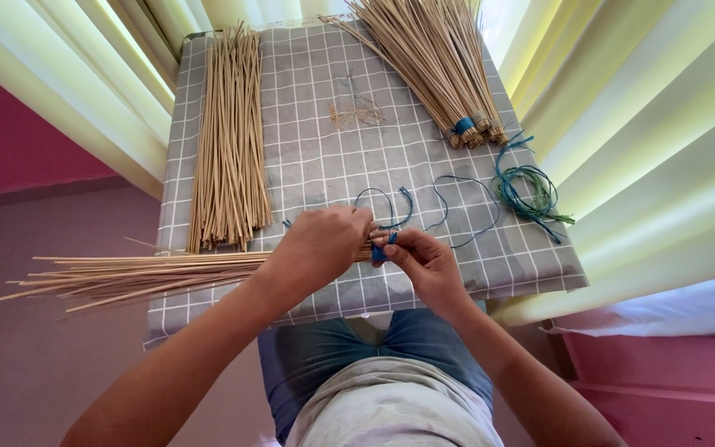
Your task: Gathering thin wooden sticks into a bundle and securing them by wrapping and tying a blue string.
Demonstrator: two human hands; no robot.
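My left hand (320, 246) is closed around one end of a bundle of thin tan sticks (138, 276) that lies across the near edge of the table and juts out past its left side. My right hand (422, 259) pinches a blue cord (380, 248) wound around that same end. The cord trails away over the cloth in loops (391, 207). Both hands meet just above the table's front edge.
A grey checked cloth (324, 157) covers the small table. Loose sticks (229, 141) lie in a pile at the left. Tied stick bundles (440, 66) lie at the back right, a coil of blue-green cord (527, 192) at the right. Yellow curtains hang around.
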